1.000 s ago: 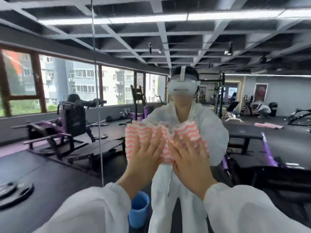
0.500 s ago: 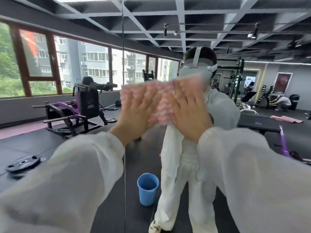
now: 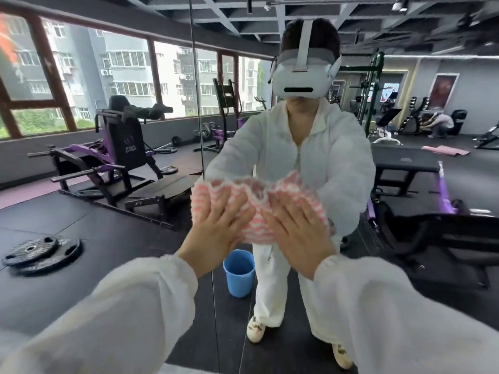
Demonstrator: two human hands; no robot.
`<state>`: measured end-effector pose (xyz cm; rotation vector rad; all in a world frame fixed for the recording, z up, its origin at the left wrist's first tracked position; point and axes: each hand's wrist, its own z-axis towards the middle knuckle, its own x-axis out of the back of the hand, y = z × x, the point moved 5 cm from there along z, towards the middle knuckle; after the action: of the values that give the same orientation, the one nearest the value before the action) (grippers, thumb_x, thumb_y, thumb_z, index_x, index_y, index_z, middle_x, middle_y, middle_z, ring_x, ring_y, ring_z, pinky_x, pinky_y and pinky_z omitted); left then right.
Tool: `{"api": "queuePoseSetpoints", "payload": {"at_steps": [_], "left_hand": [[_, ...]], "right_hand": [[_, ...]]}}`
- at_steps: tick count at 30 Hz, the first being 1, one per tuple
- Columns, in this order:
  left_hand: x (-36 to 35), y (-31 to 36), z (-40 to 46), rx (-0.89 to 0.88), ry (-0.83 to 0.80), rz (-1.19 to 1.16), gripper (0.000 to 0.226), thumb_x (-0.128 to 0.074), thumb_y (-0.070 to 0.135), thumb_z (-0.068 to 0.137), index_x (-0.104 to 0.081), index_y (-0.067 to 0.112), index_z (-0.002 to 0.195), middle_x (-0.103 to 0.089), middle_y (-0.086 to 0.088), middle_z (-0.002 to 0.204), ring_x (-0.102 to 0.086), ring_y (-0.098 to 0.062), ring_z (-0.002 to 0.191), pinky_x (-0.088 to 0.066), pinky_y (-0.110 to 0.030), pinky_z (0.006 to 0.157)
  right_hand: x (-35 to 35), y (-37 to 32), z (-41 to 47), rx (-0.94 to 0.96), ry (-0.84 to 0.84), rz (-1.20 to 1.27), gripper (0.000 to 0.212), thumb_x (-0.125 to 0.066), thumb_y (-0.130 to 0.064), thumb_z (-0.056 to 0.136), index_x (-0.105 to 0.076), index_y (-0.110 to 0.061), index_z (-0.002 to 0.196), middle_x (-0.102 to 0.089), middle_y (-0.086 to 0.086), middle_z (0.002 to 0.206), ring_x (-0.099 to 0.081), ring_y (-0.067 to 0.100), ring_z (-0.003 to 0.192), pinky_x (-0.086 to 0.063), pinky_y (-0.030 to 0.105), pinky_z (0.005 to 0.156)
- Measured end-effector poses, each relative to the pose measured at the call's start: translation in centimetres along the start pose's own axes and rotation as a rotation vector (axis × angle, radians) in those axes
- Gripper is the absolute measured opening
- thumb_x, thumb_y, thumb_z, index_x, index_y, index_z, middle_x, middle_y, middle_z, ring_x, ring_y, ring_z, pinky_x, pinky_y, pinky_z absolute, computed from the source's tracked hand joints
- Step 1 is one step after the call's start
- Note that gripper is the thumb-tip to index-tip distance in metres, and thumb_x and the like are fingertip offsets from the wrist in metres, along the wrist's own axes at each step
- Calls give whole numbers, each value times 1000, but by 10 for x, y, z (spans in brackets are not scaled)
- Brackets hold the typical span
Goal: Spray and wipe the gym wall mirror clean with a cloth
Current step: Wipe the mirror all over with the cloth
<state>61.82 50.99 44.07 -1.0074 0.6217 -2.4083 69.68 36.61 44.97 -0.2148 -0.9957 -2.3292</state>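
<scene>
Left hand (image 3: 216, 233): flat on the job! Its fingers (image 3: 229, 209) are straight and fanned, released rather than gripping, pressing the cloth against the glass.
Right hand (image 3: 299, 238): same story alongside. Its fingers (image 3: 286, 206) are straight and spread, palm pushing forward, nothing clenched.
Cloth (image 3: 256, 193): pink-and-white striped, trapped between both sets of fingers and the mirror. It spills out above the fingertips and past the outer fingers on each side, and ruffles up in the gap between the two hands.
Why held this way: flat palms probably spread the push over more fabric for a broad wipe, and two hands stop it sliding off the upright glass.
Mirror (image 3: 121, 252): directly behind the cloth, just beyond the fingers.
Panel seam (image 3: 199, 130): runs vertically just left of the left fingers.
Bucket (image 3: 239, 272): blue, seen below the fingers, between the wrists.
Step in hand: looks like the wiping stroke; no spray bottle in view.
Watch for: that bunched middle may skip a strip of glass.
</scene>
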Motion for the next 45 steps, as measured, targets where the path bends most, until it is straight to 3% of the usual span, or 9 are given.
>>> {"api": "queuePoseSetpoints", "payload": {"at_steps": [5, 10, 15, 18, 24, 30, 33, 38, 45], "left_hand": [[-33, 61, -59, -113, -268, -36, 102, -86, 47, 53, -38, 21, 139, -22, -12, 149, 4, -42, 143, -21, -64, 107], [-25, 90, -60, -68, -222, -173, 98, -89, 46, 47, -50, 18, 133, -38, -5, 144, -24, -37, 136, -27, -57, 98], [19, 86, 10, -29, -80, -134, 80, -62, 45, 76, -28, 17, 144, -21, -5, 151, -12, -34, 140, -22, -58, 103], [51, 64, 80, -53, -12, -77, 64, -30, 44, 84, -24, 19, 142, -20, -8, 150, -21, -36, 136, -16, -59, 105], [129, 28, 197, 43, 34, 45, 69, -7, 49, 92, 12, 15, 149, 9, -13, 158, 6, -38, 144, 9, -52, 112], [123, 53, 212, 15, 262, -4, 66, -13, 49, 99, -20, 5, 147, -24, -23, 151, -20, -46, 138, -2, -55, 112], [92, 87, 181, -104, 284, 58, 66, -31, 50, 94, -16, 14, 148, -20, -16, 153, -16, -43, 138, -6, -59, 111], [44, 153, 114, -304, 148, 61, 89, -78, 34, 63, -31, 30, 138, -27, -6, 148, -20, -38, 137, -2, -55, 113], [86, 131, 173, -245, 379, -17, 58, -38, 29, 83, -32, 24, 141, -1, -9, 159, 5, -31, 145, 0, -49, 117]], "right_hand": [[-22, -44, -81, 128, -307, 108, 72, -76, -16, 49, -65, -10, 120, -53, 6, 136, -35, 30, 128, -1, 42, 116], [-24, -37, -118, 106, -426, 114, 76, -81, -30, 58, -58, -11, 128, -41, 7, 144, -36, 35, 134, -4, 48, 116], [1, 32, -91, -58, -261, 59, 61, -24, -38, 93, -37, -3, 141, -16, 14, 154, 6, 38, 145, 0, 49, 117], [24, 98, -58, -185, -157, 38, 59, -10, -42, 100, -19, -5, 145, -13, 13, 155, 7, 37, 144, 3, 46, 117], [69, 211, 15, -325, -19, -12, 60, -11, -40, 103, -24, -2, 148, -22, 27, 152, -20, 45, 140, -12, 51, 114], [64, 212, -10, -317, -10, -91, 59, -28, -35, 100, -18, -3, 149, -16, 26, 154, -17, 45, 141, -19, 54, 114], [38, 182, -68, -252, -149, -92, 78, -45, -32, 92, 1, -7, 150, 10, 22, 156, -1, 44, 143, -7, 55, 115], [12, 143, -159, -76, -227, -91, 99, -72, -26, 64, -18, -5, 145, 19, 24, 154, 12, 46, 141, -5, 56, 111], [39, 206, -115, -251, -181, -122, 81, -64, -45, 78, -27, -12, 142, -19, 21, 151, -20, 45, 136, -17, 56, 111]]}}
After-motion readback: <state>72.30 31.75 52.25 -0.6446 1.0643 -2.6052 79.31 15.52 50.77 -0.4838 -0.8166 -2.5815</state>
